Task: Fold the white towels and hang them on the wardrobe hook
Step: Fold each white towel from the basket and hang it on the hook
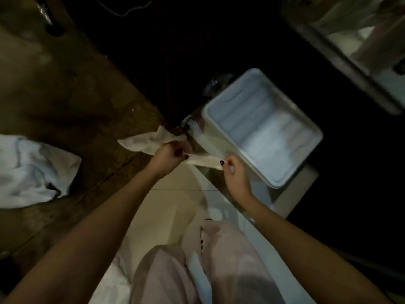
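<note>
A small white towel point(146, 140) is stretched between both hands at the centre of the view. My left hand point(168, 157) grips its bunched middle, and the loose end sticks out to the left over the brown wardrobe door point(65, 95). My right hand point(233, 174) pinches the other end beside the bin. A second white towel point(32, 170) hangs crumpled against the wardrobe at the far left. No hook is discernible in the dim light.
A white plastic bin point(311, 130) holding folded white towels stands to the right on a white surface. A dark gap lies above it. A mirror or shelf edge point(350, 58) crosses the top right. My pink clothing point(197, 270) fills the bottom.
</note>
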Demonstrator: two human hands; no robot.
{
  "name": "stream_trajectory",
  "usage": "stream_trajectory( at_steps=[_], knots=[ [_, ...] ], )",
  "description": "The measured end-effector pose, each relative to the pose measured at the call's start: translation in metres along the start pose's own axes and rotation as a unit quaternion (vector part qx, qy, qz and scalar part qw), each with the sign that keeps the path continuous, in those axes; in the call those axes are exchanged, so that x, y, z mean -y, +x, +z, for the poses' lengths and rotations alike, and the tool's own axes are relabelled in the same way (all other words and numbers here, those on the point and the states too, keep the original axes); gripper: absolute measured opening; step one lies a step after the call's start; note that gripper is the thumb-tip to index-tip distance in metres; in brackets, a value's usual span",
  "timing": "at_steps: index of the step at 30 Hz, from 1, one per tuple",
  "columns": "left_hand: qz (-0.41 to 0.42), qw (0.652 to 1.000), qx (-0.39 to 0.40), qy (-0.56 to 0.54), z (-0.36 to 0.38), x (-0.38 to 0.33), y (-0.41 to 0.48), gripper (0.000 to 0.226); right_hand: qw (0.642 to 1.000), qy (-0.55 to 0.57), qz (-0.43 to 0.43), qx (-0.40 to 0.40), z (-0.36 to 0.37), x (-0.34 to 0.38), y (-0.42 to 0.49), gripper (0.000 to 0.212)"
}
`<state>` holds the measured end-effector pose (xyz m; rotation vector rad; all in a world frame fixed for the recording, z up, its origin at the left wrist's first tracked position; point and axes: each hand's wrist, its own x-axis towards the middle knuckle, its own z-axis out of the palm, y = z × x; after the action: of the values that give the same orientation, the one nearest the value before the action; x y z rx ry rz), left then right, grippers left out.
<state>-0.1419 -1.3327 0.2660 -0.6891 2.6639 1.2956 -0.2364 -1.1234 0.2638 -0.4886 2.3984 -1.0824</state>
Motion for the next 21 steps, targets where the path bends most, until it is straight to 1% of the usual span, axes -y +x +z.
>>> stream_trajectory(
  at_steps=[3, 6, 10, 13, 16, 18, 21],
  knots=[
    [-0.001, 0.997, 0.050, -0.051, -0.041, -0.096, -0.033, 0.007, 0.999, 0.008, 0.028, -0.022, -0.077, 0.054, -0.051, 0.015],
    [0.027, 0.994, 0.085, -0.055, -0.065, -0.185, -0.060, 0.007, 0.995, 0.033, 0.040, -0.088, -0.151, 0.099, -0.100, 0.012],
    [0.065, 0.984, 0.154, -0.062, -0.076, -0.292, -0.090, 0.006, 0.983, 0.058, 0.062, -0.162, -0.243, 0.134, -0.164, 0.012],
    [0.077, 0.978, 0.177, -0.076, -0.075, -0.364, -0.121, 0.017, 0.974, 0.050, 0.097, -0.199, -0.302, 0.146, -0.219, 0.010],
    [0.105, 0.970, 0.211, -0.063, -0.064, -0.423, -0.150, 0.013, 0.965, 0.035, 0.104, -0.239, -0.349, 0.149, -0.273, 0.013],
    [0.133, 0.961, 0.239, -0.051, -0.053, -0.457, -0.168, 0.011, 0.958, 0.031, 0.105, -0.265, -0.375, 0.143, -0.307, 0.011],
    [0.164, 0.951, 0.260, -0.035, -0.029, -0.502, -0.195, 0.014, 0.945, 0.039, 0.108, -0.305, -0.408, 0.126, -0.359, 0.012]
  ],
)
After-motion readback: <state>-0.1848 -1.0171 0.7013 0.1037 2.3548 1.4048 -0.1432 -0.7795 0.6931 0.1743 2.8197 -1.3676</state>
